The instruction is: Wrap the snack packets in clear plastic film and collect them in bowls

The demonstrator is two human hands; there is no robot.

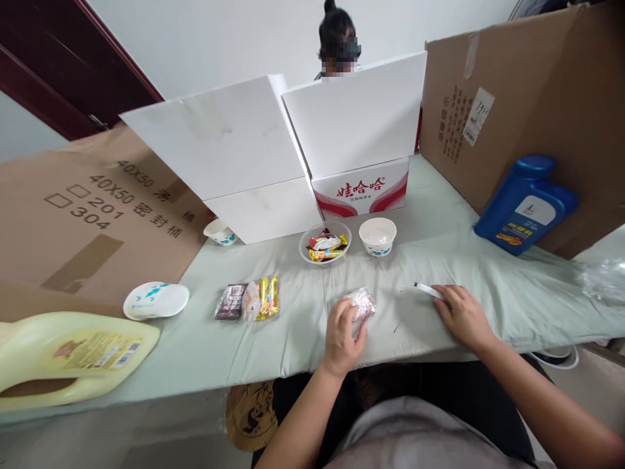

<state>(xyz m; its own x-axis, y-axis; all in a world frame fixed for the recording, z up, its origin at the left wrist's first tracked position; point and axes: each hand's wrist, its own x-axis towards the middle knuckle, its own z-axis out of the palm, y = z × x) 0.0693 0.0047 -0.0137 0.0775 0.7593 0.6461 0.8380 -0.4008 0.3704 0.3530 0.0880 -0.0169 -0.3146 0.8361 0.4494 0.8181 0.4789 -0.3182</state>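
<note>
My left hand (343, 335) is curled around a small clear-wrapped packet (362, 302) that rests on the pale green table cover (293, 339). My right hand (461, 314) lies on the cover to the right, its fingers on the end of a thin white pen-like stick (426, 289). Beyond the hands stand a clear bowl (325, 243) holding wrapped snacks and a white paper cup (377, 236). A row of wrapped snacks (249, 301) lies to the left of my left hand.
A white carton with red lettering (361, 189), flaps up, stands at the back; a person sits behind it. A blue jug (525, 203) leans on a brown cardboard box (527, 98) at right. At left lie a yellow jug (73, 355), a flattened paper cup (155, 300) and another cup (221, 232).
</note>
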